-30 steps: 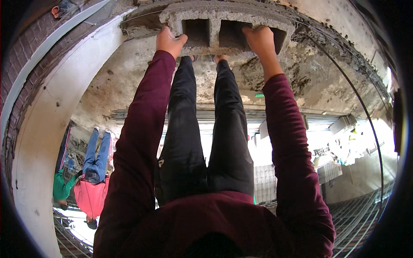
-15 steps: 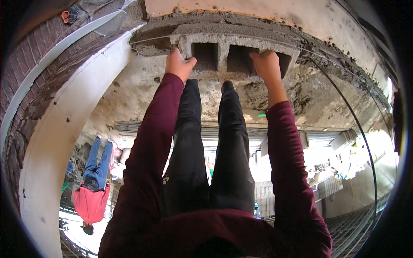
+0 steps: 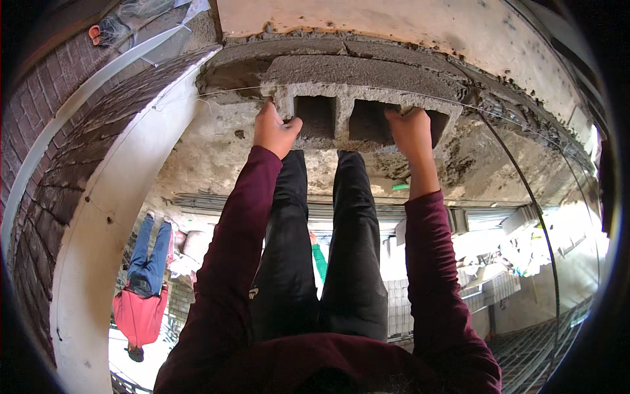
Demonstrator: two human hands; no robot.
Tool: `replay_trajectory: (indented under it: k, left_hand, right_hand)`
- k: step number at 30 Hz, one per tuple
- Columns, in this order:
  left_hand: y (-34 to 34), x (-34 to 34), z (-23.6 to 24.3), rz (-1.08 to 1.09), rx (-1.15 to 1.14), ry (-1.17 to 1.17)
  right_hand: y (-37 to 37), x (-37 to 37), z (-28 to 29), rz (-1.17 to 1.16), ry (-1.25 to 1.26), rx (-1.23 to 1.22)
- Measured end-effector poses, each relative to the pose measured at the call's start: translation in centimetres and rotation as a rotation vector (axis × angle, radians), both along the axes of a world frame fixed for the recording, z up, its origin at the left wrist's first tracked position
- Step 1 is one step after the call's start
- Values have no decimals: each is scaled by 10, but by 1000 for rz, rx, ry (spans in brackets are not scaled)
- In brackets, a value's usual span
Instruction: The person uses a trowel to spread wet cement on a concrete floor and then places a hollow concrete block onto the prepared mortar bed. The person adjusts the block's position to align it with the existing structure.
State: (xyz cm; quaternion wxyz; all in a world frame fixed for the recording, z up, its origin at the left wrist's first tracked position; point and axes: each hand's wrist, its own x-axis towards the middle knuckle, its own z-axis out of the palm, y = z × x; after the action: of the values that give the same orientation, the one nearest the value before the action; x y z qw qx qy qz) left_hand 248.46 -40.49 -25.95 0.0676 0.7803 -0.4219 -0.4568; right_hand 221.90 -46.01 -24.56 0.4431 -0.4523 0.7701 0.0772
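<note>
A grey hollow concrete block [image 3: 344, 121] lies across the top of the view, its open cells facing me. My left hand [image 3: 275, 130] is closed on its left end wall, the thumb reaching toward the left cell. My right hand [image 3: 411, 133] grips the block toward its right end, with fingers curled over the edge of a cell. A thin string [image 3: 233, 90] stretches sideways past the block's upper edge. The fingers' undersides are partly hidden in both hands.
Rough mortar [image 3: 282, 46] runs behind the block against a pale wall [image 3: 367, 16]. On the left stands a white column [image 3: 125, 190] beside brickwork [image 3: 39, 118]. A dark rod [image 3: 528, 187] slants down at right. A person in red [image 3: 141, 315] stands farther back at left.
The block, both hands and the string appear lower in the picture, and the surroundings have shifted somewhat too. Both hands keep their grip. A green sleeve now shows between my legs.
</note>
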Motion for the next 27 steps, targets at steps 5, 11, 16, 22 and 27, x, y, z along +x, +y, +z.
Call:
replay_trajectory:
  k: [5,11,16,22,27]
  left_hand:
    - [6,1,-7,18,-31,15]
    - [9,2,-11,53,-116,64]
    - [10,3,-8,49,-100,72]
    - [7,0,-9,-26,12,23]
    - [9,-2,-10,77,-66,72]
  right_hand:
    - [3,-2,-4,-19,-3,-34]
    - [2,1,-3,-31,-16,-43]
    - [2,1,-2,31,-23,-57]
    - [4,-5,2,123,-30,-145]
    - [2,0,0,19,-31,-84]
